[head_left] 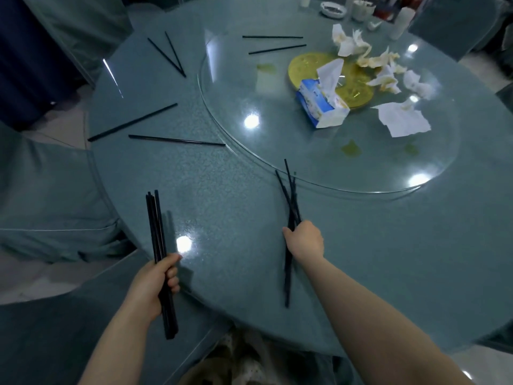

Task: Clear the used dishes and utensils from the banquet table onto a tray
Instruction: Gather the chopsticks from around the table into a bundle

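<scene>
The left hand (pixel 155 282) is gripping a tidy bundle of black chopsticks (pixel 159 245), fingers curled round them, held upright over the near edge of the tabletop (pixel 222 190). The right hand (pixel 304 240) is clamping a looser, splayed bunch of chopsticks (pixel 290 195) above the tabletop, just short of the glass turntable (pixel 277 151).

Judging by this, the clearing is partly along: several chopsticks are gathered, but more are lying loose, namely two at the left (pixel 133 122), a crossed pair farther back (pixel 169 55), and two on the turntable's far side (pixel 274 43). Crumpled napkins (pixel 399 120), a tissue box (pixel 319 107) and small dishes at the far edge (pixel 333 8) are waiting too. No tray is showing.
</scene>
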